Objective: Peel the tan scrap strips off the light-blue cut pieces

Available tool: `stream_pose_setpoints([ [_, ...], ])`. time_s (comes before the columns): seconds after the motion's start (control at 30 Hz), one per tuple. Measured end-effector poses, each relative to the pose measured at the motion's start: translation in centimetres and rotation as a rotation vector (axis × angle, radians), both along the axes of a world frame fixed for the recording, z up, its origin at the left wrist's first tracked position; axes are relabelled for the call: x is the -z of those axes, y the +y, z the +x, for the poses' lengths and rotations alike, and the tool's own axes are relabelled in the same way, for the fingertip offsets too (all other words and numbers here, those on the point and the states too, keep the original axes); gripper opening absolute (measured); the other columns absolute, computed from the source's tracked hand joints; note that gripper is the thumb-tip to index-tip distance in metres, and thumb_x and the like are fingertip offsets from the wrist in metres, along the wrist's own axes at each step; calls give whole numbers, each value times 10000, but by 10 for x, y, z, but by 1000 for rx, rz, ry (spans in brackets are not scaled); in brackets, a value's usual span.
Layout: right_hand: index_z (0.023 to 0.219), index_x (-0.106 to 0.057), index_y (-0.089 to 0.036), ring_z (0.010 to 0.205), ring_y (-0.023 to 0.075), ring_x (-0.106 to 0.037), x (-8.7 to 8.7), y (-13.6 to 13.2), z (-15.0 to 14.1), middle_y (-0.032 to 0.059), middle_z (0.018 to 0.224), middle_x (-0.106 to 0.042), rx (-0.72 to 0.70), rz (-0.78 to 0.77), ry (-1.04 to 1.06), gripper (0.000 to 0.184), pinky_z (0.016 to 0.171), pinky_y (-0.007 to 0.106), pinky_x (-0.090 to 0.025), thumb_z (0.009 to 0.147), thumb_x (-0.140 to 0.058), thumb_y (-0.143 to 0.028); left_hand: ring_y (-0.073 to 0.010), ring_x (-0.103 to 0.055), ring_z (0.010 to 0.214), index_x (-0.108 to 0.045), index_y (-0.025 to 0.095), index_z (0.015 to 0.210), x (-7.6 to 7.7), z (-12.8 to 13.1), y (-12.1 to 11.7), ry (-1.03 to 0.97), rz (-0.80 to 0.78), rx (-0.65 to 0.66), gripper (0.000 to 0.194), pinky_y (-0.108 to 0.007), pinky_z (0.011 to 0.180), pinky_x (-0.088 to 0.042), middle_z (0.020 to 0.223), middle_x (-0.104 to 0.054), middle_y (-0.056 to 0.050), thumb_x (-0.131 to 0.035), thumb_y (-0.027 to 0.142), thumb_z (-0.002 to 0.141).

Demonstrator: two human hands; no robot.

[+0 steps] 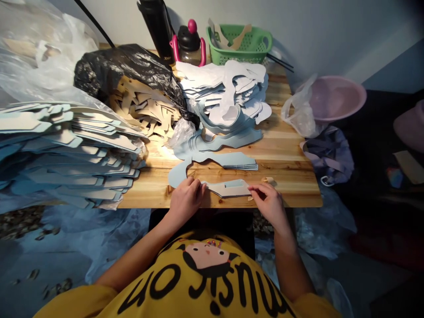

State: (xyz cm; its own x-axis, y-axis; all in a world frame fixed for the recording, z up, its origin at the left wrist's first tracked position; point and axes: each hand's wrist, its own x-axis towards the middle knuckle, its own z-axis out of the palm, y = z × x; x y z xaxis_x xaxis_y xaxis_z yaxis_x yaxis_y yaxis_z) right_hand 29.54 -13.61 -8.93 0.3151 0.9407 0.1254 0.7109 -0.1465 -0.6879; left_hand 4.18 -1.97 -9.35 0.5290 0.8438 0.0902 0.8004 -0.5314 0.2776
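A curved light-blue cut-out piece [178, 173] lies near the table's front edge, with a pale strip [228, 191] along its straight end. A narrow blue slot shows in that strip. My left hand [188, 196] is closed over the piece at the strip's left end, fingers bunched together. At the other end, my right hand [270, 204] pinches the strip's right tip between thumb and finger. Just behind lie several stacked blue cut-outs [236, 160] of like shape. Small tan scraps [269, 180] rest beside my right hand.
A tall pile of blue-and-cream pieces [66, 154] fills the left side. Behind are tan strips [145, 108] in a black plastic bag [132, 62], white cut-outs [212, 79], a bottle [188, 46] and a green basket [236, 55]. A pink basin [338, 97] stands right.
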Motion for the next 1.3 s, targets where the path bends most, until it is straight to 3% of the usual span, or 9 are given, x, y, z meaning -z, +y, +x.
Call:
stream_pose_setpoints([
  [0.5, 923, -727, -222, 906, 246, -626, 4, 1, -10, 68, 905, -695, 31, -36, -198, 190, 817, 357, -482, 904, -544, -173, -184, -566, 726, -575, 194, 716, 3, 0, -1, 45, 36, 1, 340, -288, 613, -333, 766, -592, -52, -476, 372, 987],
  [0.6, 1012, -699, -219, 904, 261, -601, 4, -1, -13, 77, 916, -688, 52, -28, -269, 190, 813, 372, -476, 913, -543, -179, -187, -571, 732, -575, 195, 733, 3, 0, -1, 55, 36, 9, 341, -290, 620, -342, 780, -598, -54, -452, 375, 995],
  [0.7, 1079, -661, -206, 887, 273, -584, 5, -5, -13, 89, 909, -677, 127, 10, -308, 191, 816, 395, -478, 921, -556, -221, -190, -568, 728, -574, 195, 743, 3, -1, -2, 54, 45, 13, 341, -295, 621, -344, 788, -599, -57, -439, 374, 1000],
  [0.83, 1020, -671, -207, 934, 267, -598, 10, -12, -13, 108, 958, -693, 211, 129, -284, 209, 863, 413, -488, 960, -471, -195, -195, -565, 737, -575, 197, 748, 3, -1, -2, 52, 46, 29, 348, -299, 629, -350, 790, -594, -61, -425, 379, 1004],
  [0.93, 1023, -692, -214, 990, 245, -627, 14, -17, -15, 98, 1005, -716, 153, 215, -242, 278, 957, 425, -480, 969, -428, -145, -193, -558, 726, -574, 195, 743, 3, 0, -1, 50, 37, 32, 346, -299, 629, -351, 785, -588, -63, -426, 372, 1001],
  [1.07, 1016, -711, -211, 952, 234, -646, 16, -17, -19, 80, 970, -738, 88, 219, -252, 269, 952, 423, -498, 960, -459, -133, -196, -549, 737, -571, 194, 738, 3, 0, -2, 30, 33, 27, 338, -297, 634, -351, 776, -572, -60, -439, 367, 997],
  [1.17, 1030, -721, -210, 975, 247, -637, 13, -8, -24, 90, 987, -738, 96, 228, -261, 255, 971, 444, -495, 960, -483, -154, -185, -535, 731, -572, 193, 747, 4, 0, -3, 5, 27, 19, 335, -286, 636, -347, 778, -556, -51, -436, 364, 1002],
  [1.3, 1155, -699, -212, 1031, 241, -638, 14, 7, -32, 100, 1082, -728, -37, 231, -199, 311, 960, 424, -516, 973, -457, -147, -178, -528, 719, -563, 193, 750, 3, 0, -3, -14, 6, 22, 339, -280, 634, -353, 768, -547, -44, -426, 368, 1007],
])
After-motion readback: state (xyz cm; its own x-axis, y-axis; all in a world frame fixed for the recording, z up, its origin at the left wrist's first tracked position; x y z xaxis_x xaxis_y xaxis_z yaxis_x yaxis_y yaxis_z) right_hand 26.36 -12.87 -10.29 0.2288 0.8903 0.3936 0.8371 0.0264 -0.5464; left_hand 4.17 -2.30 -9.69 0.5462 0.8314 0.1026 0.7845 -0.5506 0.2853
